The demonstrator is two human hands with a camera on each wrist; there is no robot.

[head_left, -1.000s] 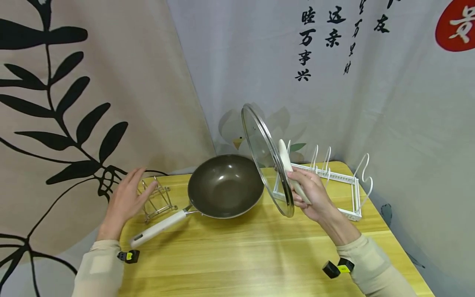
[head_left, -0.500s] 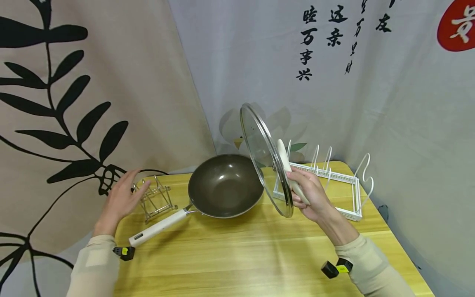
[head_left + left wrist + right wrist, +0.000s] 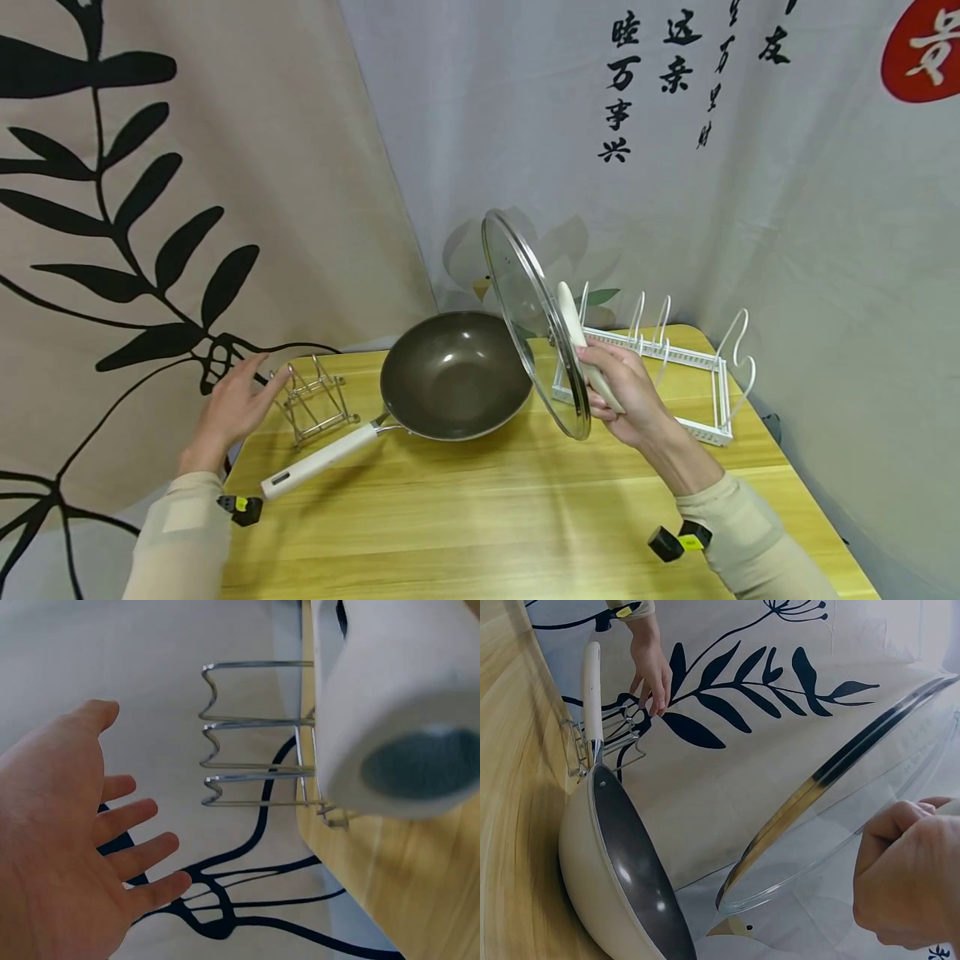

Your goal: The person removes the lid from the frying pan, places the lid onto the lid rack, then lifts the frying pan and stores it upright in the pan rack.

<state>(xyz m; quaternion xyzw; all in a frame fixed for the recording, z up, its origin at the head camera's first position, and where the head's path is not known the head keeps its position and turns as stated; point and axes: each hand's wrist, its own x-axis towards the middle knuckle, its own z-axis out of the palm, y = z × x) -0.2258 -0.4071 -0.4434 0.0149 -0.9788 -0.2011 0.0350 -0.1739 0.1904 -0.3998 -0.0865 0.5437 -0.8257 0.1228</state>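
Note:
My right hand (image 3: 626, 387) grips the long pale handle (image 3: 576, 315) of a glass pot lid (image 3: 528, 317), which stands tilted nearly upright above the table. Just left of the lid sits a wok (image 3: 456, 379) with a dark inside, its white handle (image 3: 322, 461) pointing toward the front left. Beside a small metal wire rack (image 3: 318, 408) at the table's left edge is my left hand (image 3: 228, 417). Its fingers look extended and hold nothing; in the left wrist view a gap separates the left hand (image 3: 82, 825) from the rack's wire loops (image 3: 255, 720).
Behind my right hand, a white rack (image 3: 720, 400) with upright prongs stands at the right end of the wooden table (image 3: 465, 533). Printed curtains (image 3: 525, 125) hang close behind the table.
My left hand has drawn down and left, away from the wire rack. The lid in my right hand has shifted very slightly left; wok and racks stay put.

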